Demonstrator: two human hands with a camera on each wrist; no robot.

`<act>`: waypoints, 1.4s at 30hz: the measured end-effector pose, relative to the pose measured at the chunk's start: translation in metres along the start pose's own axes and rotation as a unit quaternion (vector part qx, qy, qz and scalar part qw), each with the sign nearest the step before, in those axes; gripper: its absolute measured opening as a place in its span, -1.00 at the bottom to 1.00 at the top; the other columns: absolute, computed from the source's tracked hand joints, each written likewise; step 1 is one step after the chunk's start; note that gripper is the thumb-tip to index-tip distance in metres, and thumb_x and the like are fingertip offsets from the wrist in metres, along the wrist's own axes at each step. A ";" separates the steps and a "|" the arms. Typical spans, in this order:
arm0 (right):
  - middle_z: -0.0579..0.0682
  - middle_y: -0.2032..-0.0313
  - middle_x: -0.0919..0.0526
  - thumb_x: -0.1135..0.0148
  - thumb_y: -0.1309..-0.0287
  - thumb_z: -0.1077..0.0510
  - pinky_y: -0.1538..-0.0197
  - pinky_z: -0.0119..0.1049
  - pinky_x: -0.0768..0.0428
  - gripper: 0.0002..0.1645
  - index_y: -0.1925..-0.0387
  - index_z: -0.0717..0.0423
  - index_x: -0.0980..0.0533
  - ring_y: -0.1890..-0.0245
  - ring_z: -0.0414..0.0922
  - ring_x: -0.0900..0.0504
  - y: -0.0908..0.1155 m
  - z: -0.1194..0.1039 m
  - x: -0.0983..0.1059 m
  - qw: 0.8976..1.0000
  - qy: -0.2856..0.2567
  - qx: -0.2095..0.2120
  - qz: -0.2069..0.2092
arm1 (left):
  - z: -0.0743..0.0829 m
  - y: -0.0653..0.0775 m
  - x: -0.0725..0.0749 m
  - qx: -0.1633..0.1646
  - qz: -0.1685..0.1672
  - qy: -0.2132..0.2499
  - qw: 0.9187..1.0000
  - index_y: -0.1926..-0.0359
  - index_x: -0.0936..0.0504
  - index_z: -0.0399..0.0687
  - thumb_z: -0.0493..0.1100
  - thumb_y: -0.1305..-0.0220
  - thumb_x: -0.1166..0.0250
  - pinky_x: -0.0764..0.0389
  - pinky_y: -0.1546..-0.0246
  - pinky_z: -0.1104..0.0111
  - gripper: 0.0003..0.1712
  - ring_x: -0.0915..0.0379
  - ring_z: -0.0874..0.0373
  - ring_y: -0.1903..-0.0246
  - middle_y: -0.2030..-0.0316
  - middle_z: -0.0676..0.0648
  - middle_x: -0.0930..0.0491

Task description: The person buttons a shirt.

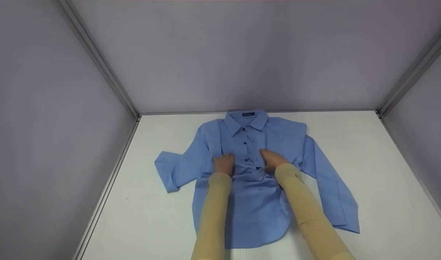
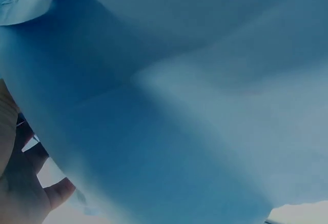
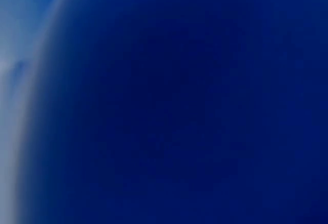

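Observation:
A blue long-sleeved button-up shirt (image 1: 254,220) lies front up, its collar at the far end and its hem toward me. My left hand (image 1: 224,164) grips the front left of the dark buttons, fingers curled into the cloth. On the other side, my right hand (image 1: 273,159) holds the cloth beside a lower button (image 1: 258,168) that sits out of line with those above. Between and below both hands the fabric bunches into folds. Raised blue cloth fills most of the left wrist view, the left fingers (image 2: 61,192) at its edge; dark, blurred cloth covers the right wrist view.
The shirt's left-hand sleeve (image 1: 168,169) lies bent, while the other sleeve (image 1: 328,184) stretches toward the lower right. A white tabletop (image 1: 393,202) lies under the shirt. Grey panels (image 1: 256,54) rise at the back and both sides.

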State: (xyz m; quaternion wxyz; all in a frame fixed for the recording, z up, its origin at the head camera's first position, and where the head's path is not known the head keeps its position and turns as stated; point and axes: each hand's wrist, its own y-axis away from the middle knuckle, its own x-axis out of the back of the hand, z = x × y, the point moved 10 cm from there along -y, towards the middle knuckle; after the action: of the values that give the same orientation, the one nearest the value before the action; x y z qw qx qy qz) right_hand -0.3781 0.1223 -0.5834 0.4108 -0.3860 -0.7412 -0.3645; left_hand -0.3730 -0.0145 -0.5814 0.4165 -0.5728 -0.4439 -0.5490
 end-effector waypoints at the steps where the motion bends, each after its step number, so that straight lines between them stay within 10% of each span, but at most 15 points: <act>1: 0.22 -0.13 -0.30 -0.28 0.11 0.29 -0.14 -0.05 -0.19 -0.16 -0.23 0.21 -0.12 -0.11 0.14 -0.26 0.000 0.002 -0.001 1.000 -0.003 -0.006 -0.003 | 0.000 -0.001 -0.001 0.002 -0.003 -0.001 1.000 0.09 -0.49 -0.12 -0.32 -0.14 -0.15 -0.42 0.29 0.11 -0.72 -0.44 0.03 0.19 0.17 -0.10 -0.52; 10: 0.20 -0.15 -0.30 -0.22 0.13 0.35 -0.08 0.11 -0.19 -0.10 -0.29 0.12 -0.06 -0.10 0.20 -0.26 -0.003 0.010 0.000 0.998 0.031 -0.045 0.000 | 0.000 -0.009 0.001 0.011 0.024 -0.018 0.999 0.25 -0.55 -0.12 -0.30 -0.13 -0.15 -0.43 0.35 0.18 -0.86 -0.42 0.05 0.26 0.30 -0.09 -0.56; 17: 0.14 0.15 -0.48 -0.21 0.10 0.29 0.10 0.12 -0.35 -0.62 0.13 0.15 -0.45 0.11 0.14 -0.43 -0.008 0.008 -0.002 0.996 0.086 -0.037 0.003 | 0.003 -0.010 -0.003 -0.001 0.001 -0.059 0.998 0.31 -0.60 -0.08 -0.25 -0.15 -0.12 -0.41 0.34 0.19 -0.86 -0.40 0.06 0.28 0.34 -0.06 -0.55; 24: 0.25 -0.01 -0.34 -0.15 0.01 0.27 0.13 0.15 -0.34 -0.56 0.01 0.26 -0.41 -0.03 0.18 -0.29 -0.006 -0.011 0.005 0.986 0.165 0.000 0.025 | 0.000 -0.009 0.000 0.008 -0.010 -0.050 0.999 0.19 -0.61 -0.04 -0.26 -0.21 -0.05 -0.36 0.20 0.14 -0.77 -0.30 0.03 0.08 0.13 -0.05 -0.47; 42: 0.24 0.11 -0.46 -0.01 0.00 0.44 0.07 0.04 -0.37 -0.56 0.02 0.22 -0.29 0.08 0.18 -0.43 -0.005 -0.014 0.006 0.997 0.079 0.004 0.003 | 0.004 -0.004 0.019 -0.016 0.074 -0.013 0.997 0.33 -0.56 -0.07 -0.33 -0.08 -0.14 -0.37 0.30 0.17 -0.87 -0.45 0.02 0.34 0.41 -0.08 -0.59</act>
State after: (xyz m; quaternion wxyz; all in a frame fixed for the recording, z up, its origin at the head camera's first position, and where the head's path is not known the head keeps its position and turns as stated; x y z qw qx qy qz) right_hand -0.3804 0.1097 -0.5737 0.4704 -0.3564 -0.7069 -0.3897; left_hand -0.3759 -0.0087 -0.5626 0.4405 -0.6178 -0.3972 -0.5163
